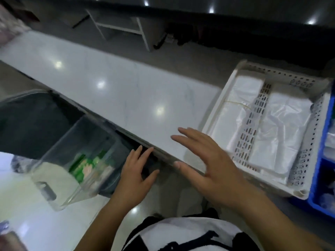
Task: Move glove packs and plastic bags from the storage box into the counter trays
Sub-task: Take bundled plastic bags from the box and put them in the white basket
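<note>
A clear plastic storage box [59, 140] stands on the floor at the left, below the counter edge. Green glove packs [87, 166] lie in its bottom. My left hand [135, 173] hovers open just right of the box, below the counter edge, holding nothing. My right hand [208, 166] is spread open over the counter's front edge, empty, just left of the white perforated tray [272, 74]. That tray holds stacks of folded clear plastic bags [279, 124] in two compartments.
The white marble counter [112, 84] runs from upper left to the tray. A blue crate [324, 156] with more bags sits at the far right against the tray. The glossy floor lies under the box. A dark ledge runs behind the counter.
</note>
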### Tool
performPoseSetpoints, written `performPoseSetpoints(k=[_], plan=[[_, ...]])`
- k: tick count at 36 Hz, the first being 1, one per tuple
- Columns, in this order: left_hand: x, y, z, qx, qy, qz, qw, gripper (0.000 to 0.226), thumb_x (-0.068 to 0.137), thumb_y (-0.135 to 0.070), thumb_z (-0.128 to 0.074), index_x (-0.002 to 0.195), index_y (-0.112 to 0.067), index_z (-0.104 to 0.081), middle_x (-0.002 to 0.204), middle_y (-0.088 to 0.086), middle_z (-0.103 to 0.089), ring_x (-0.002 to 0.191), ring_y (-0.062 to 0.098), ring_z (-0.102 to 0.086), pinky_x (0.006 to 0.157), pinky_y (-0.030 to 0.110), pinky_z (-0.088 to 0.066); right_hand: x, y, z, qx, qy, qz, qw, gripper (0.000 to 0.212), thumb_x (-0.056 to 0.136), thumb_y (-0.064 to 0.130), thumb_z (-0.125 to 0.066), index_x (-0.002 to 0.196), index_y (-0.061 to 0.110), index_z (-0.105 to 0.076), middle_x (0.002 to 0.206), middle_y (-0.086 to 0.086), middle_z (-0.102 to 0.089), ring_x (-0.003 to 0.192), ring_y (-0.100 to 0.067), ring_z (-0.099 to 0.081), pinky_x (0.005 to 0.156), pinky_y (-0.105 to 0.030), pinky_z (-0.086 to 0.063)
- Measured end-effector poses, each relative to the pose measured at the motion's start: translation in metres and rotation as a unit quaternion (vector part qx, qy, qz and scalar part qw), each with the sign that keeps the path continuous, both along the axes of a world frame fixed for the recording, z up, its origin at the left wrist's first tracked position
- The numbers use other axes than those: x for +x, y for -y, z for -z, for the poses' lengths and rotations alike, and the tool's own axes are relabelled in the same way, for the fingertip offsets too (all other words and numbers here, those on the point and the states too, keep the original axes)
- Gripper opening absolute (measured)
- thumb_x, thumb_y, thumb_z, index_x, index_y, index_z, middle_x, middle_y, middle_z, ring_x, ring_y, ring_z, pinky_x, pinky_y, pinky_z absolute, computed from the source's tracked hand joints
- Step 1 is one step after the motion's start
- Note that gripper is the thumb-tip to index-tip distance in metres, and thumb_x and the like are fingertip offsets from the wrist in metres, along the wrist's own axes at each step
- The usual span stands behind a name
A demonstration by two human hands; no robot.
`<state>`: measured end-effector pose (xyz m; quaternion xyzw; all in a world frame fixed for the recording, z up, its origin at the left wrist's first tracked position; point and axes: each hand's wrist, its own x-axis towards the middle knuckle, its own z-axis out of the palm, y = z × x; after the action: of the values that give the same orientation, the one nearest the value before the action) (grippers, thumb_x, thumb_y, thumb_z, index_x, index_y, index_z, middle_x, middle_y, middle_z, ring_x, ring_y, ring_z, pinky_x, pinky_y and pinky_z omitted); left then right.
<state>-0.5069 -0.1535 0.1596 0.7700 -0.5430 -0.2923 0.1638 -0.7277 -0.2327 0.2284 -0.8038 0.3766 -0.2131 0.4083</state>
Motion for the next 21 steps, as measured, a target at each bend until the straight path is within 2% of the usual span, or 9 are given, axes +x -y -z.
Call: performPoseSetpoints(k=[3, 6, 9, 15, 21], plan=[[0.035, -0.032, 0.008, 0.002, -0.001, -0.018, 1.0, 0.069, 0.092, -0.045, -0.06, 0.149, -0.049, -0.02, 0.164, -0.014, -0.005, 0.152, 0.011, 0.004, 0.123, 0.041, -0.012, 0.039, -0.027, 0.008, 0.013, -0.025, -0.031, 0.999, 0.057, 0.09, 0.057, -0.051, 0.143, 0.05, -0.032, 0.155, 0.029, -0.02, 0.144, 0.009, -0.007, 0.117, -0.024, -0.013], [0.075, -0.071, 0.017, 0.008, -0.005, -0.049, 0.999, 0.072, 0.091, -0.047, -0.061, 0.15, -0.047, -0.02, 0.165, -0.011, -0.005, 0.152, 0.012, 0.002, 0.122, 0.043, -0.013, 0.077, -0.057, 0.026, 0.051, -0.057, -0.062, 0.995, 0.063, 0.086, 0.063, -0.052, 0.144, 0.055, -0.026, 0.156, 0.03, -0.013, 0.145, 0.007, -0.003, 0.12, -0.035, -0.018], [0.115, -0.112, 0.027, 0.008, -0.027, -0.098, 0.995, 0.072, 0.089, -0.051, -0.061, 0.149, -0.047, -0.021, 0.165, -0.009, -0.008, 0.152, 0.014, -0.002, 0.122, 0.042, -0.015, 0.109, -0.082, 0.035, 0.083, -0.055, -0.082, 0.992, 0.058, 0.086, 0.058, -0.056, 0.139, 0.056, -0.034, 0.152, 0.036, -0.018, 0.142, 0.013, -0.009, 0.119, -0.034, -0.024], [0.177, -0.188, 0.047, -0.008, -0.074, -0.189, 0.979, 0.079, 0.078, -0.065, -0.051, 0.15, -0.044, -0.024, 0.162, -0.009, -0.019, 0.149, 0.011, -0.014, 0.118, 0.033, -0.019, 0.179, -0.116, 0.044, 0.072, -0.074, -0.102, 0.989, 0.05, 0.084, 0.056, -0.057, 0.132, 0.055, -0.045, 0.146, 0.037, -0.03, 0.135, 0.018, -0.022, 0.113, -0.03, -0.034], [0.213, -0.242, 0.063, -0.018, -0.132, -0.305, 0.943, 0.072, 0.09, -0.037, -0.066, 0.151, -0.035, -0.029, 0.158, -0.013, -0.024, 0.141, 0.0, -0.02, 0.11, 0.019, -0.019, 0.246, -0.119, 0.035, 0.057, -0.118, -0.15, 0.98, 0.054, 0.082, 0.055, -0.058, 0.135, 0.05, -0.046, 0.15, 0.029, -0.033, 0.138, 0.01, -0.027, 0.114, -0.029, -0.032]])
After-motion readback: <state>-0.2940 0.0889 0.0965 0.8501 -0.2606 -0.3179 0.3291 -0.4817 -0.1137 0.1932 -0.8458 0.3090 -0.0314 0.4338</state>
